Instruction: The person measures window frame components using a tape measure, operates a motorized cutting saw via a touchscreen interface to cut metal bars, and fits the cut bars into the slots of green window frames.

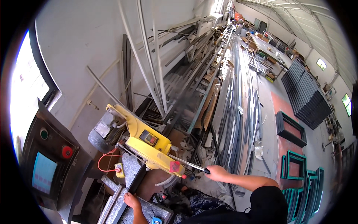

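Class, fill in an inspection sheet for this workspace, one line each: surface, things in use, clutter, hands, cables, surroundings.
Surface: grey, speckled machine bed; a blue tape measure at the picture's lower edge.
Things in use: yellow saw head with a black-tipped handle.
Clutter: long metal profiles heaped by the wall and along the floor, with brown strips among them.
Hands: right hand closed on the handle; left hand rests at the bed, its grip unclear.
Cables: red cable looping to a small yellow box.
Surroundings: dark control panel at left; stacked dark frames and green frames at right.
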The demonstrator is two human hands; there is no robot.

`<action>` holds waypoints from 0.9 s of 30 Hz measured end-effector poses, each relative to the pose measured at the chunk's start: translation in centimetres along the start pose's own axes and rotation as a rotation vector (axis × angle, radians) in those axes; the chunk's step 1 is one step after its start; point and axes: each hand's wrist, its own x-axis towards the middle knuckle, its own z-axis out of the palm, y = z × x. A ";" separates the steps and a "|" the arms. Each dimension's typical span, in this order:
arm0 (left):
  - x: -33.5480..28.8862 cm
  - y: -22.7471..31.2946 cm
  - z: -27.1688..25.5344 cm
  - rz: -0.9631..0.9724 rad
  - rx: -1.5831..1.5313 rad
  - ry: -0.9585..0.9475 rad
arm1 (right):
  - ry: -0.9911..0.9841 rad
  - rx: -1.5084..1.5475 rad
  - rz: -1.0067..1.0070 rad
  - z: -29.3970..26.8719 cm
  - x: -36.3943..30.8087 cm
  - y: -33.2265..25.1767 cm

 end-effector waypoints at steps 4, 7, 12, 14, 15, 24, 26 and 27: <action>0.1 -0.2 0.6 0.005 0.015 0.001 | 0.016 -0.036 -0.009 0.9 0.2 0.7; 0.2 0.1 0.6 -0.002 0.040 -0.030 | -0.047 -0.002 0.051 1.4 0.5 1.1; 0.3 0.0 0.1 0.016 0.070 -0.024 | -0.019 0.004 0.054 2.6 0.8 1.6; 0.4 -0.3 0.2 0.013 0.063 -0.014 | -0.035 0.017 0.077 2.9 1.0 1.5; 0.5 -0.4 0.1 0.016 0.065 -0.013 | -0.034 0.010 0.066 3.0 1.0 1.4; -0.1 1.6 -1.0 0.025 0.066 -0.027 | 0.038 0.000 0.030 5.9 1.0 4.6; -0.2 1.5 -0.6 0.025 0.073 -0.017 | 0.061 -0.001 0.017 6.3 1.0 5.1; -0.1 1.2 -0.8 0.012 0.080 -0.012 | 0.072 0.007 0.011 6.3 1.4 4.7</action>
